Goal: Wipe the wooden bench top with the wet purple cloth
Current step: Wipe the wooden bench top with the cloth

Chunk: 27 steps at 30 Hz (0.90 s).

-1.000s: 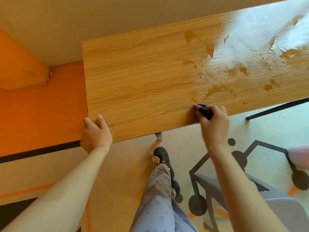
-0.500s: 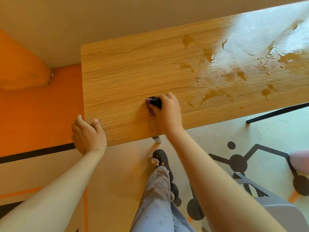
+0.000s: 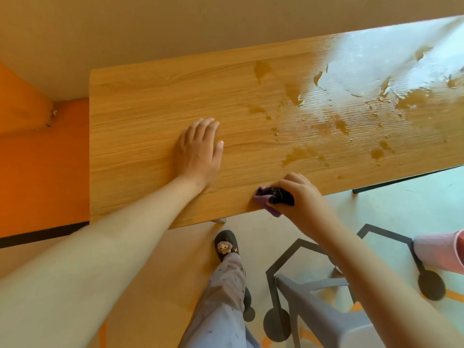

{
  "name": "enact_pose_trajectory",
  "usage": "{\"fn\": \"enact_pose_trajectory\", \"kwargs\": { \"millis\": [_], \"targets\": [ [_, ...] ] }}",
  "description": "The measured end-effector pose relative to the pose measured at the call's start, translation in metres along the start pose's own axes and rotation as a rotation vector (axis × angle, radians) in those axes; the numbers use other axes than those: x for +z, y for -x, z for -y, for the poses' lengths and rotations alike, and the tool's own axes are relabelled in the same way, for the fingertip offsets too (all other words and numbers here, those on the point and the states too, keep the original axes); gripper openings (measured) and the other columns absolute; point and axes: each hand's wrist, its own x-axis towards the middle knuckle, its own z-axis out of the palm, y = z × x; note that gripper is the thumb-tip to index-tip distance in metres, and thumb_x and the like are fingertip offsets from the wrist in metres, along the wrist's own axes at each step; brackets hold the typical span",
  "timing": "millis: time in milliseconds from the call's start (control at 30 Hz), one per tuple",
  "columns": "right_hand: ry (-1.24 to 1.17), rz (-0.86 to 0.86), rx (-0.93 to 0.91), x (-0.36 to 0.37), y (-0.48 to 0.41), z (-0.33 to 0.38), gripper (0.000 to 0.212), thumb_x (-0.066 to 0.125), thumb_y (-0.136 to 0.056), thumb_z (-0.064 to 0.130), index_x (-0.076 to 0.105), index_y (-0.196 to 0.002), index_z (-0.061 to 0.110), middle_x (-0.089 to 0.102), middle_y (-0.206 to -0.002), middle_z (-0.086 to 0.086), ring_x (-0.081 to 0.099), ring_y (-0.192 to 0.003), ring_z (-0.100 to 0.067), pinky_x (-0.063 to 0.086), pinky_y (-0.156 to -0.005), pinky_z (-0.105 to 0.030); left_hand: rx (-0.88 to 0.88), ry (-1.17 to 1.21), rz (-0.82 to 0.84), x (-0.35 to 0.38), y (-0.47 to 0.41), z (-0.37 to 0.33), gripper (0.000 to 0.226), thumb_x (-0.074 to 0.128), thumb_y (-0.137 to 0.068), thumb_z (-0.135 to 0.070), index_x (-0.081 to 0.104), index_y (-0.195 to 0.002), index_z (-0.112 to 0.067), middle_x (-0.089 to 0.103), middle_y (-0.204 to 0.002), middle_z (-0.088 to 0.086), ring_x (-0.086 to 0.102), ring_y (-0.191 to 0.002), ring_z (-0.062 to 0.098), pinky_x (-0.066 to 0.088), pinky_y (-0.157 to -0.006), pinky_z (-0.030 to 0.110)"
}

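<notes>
Right hand (image 3: pixel 300 197), as I view it from the head camera, is closed around the bunched purple cloth (image 3: pixel 272 198), fingers curled over the wad and pressing it onto the wooden bench top (image 3: pixel 150 101) at the near edge, roughly midway along the visible length. One lighter corner of the cloth hangs just past that near edge; the part under the fingers looks darker. Left hand (image 3: pixel 199 153) lies flat, palm down and holding nothing, fingers together and pointing toward the far edge, on the dry part of the bench top to the left of the cloth and well apart from it. Its forearm crosses the near edge.

Water patches (image 3: pixel 298 153) and droplets spread over the bench top's right half, with a broad glossy sheet of water (image 3: pixel 376 64) toward the far right corner; the left half shows bare wood grain.

Below the near edge I see a dark shoe (image 3: pixel 227 246) with a small figure on it, a grey patterned trouser leg (image 3: pixel 221 297), and a grey plastic chair (image 3: pixel 326 310) on the floor. An orange wall panel (image 3: pixel 42 159) lies beyond the bench top's left end.
</notes>
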Motion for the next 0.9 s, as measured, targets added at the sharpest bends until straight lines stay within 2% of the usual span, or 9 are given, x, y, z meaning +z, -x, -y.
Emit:
{"fn": "enact_pose_trajectory", "kwargs": {
  "millis": [100,267,433,567,633,767,900],
  "targets": [
    [0.015,0.105,-0.091,-0.006,-0.004,-0.005,0.02,0.075,-0.077,0.022,0.07,-0.095,0.014,0.047,-0.084,0.009,0.042,-0.087,-0.012,0.031,-0.069,-0.018,-0.028,-0.027,-0.019,0.003,-0.006,0.0,0.045,0.044,-0.094,-0.033,0.048,-0.135,-0.015,0.044,-0.145,0.003,0.034,-0.137,0.023,0.021,-0.112,0.041],
    [0.034,0.224,-0.175,-0.024,-0.045,-0.012,0.027,0.072,-0.081,0.024,0.068,-0.107,0.017,0.051,-0.093,0.007,0.043,-0.092,-0.012,0.033,-0.077,-0.021,-0.037,-0.032,-0.013,0.001,-0.005,-0.001,0.044,0.043,-0.094,-0.031,0.048,-0.135,-0.016,0.044,-0.145,0.002,0.033,-0.137,0.021,0.022,-0.112,0.041],
    [0.038,0.122,-0.172,-0.038,-0.139,-0.014,0.027,0.071,-0.081,0.022,0.069,-0.106,0.013,0.057,-0.095,-0.002,0.047,-0.093,-0.016,0.033,-0.078,-0.026,-0.037,-0.01,-0.015,0.0,-0.006,-0.001,0.047,0.041,-0.091,-0.033,0.05,-0.133,-0.015,0.046,-0.144,0.002,0.036,-0.136,0.022,0.023,-0.11,0.038],
    [0.054,-0.039,-0.084,-0.045,-0.216,-0.022,0.028,0.07,-0.081,0.021,0.069,-0.107,0.011,0.06,-0.101,-0.01,0.05,-0.103,-0.026,0.031,-0.078,-0.024,-0.151,-0.024,-0.007,0.001,-0.006,-0.001,0.059,0.037,-0.091,-0.041,0.04,-0.141,-0.009,0.037,-0.15,0.006,0.029,-0.141,0.025,0.021,-0.114,0.042],
    [0.063,-0.061,-0.039,-0.049,-0.236,-0.024,0.03,0.07,-0.081,0.022,0.068,-0.109,0.011,0.059,-0.105,-0.011,0.048,-0.106,-0.027,0.031,-0.079,-0.025,-0.178,-0.04,0.017,0.001,-0.007,-0.002,0.062,0.036,-0.091,-0.043,0.039,-0.142,-0.008,0.036,-0.151,0.007,0.026,-0.142,0.025,0.021,-0.114,0.044],
    [0.103,-0.045,-0.09,-0.045,-0.209,-0.021,0.027,0.071,-0.081,0.019,0.069,-0.108,0.014,0.059,-0.098,-0.008,0.049,-0.097,-0.027,0.039,-0.077,-0.032,-0.157,-0.072,0.04,-0.002,-0.008,-0.003,0.061,0.04,-0.09,-0.042,0.044,-0.139,-0.007,0.041,-0.148,0.009,0.03,-0.14,0.026,0.023,-0.112,0.045],
    [0.103,0.102,-0.146,-0.045,-0.143,-0.016,0.031,0.073,-0.078,0.017,0.069,-0.108,0.016,0.058,-0.096,0.0,0.048,-0.093,-0.022,0.045,-0.079,-0.035,-0.17,-0.075,0.069,-0.004,-0.01,-0.004,0.062,0.04,-0.088,-0.043,0.045,-0.138,-0.006,0.042,-0.147,0.01,0.032,-0.139,0.027,0.021,-0.111,0.043]
  ]
}}
